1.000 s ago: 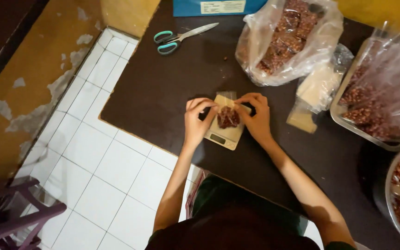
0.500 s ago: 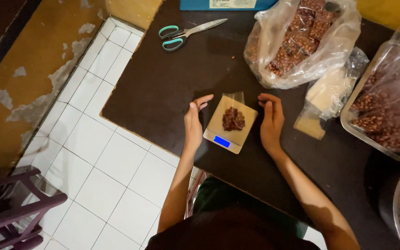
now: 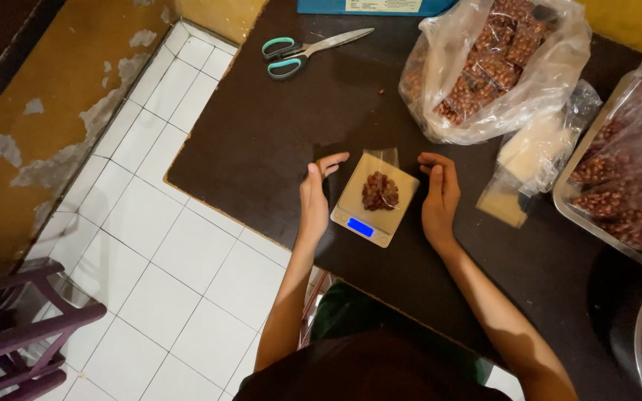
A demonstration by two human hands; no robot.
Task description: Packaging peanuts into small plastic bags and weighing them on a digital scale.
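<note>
Flanking the small scale (image 3: 375, 202) at frame centre, our left hand (image 3: 315, 194) and right hand (image 3: 438, 197) lay released on the table (image 3: 261, 134). We had let go of the nut packet (image 3: 380, 190), which now rested alone on the pan.

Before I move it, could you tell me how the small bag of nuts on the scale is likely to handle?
The small clear bag of nuts looks thin, so it is probably floppy. Its top seems open, so tipping may spill nuts. The scale beneath looks light and might slide on the dark table.
</note>
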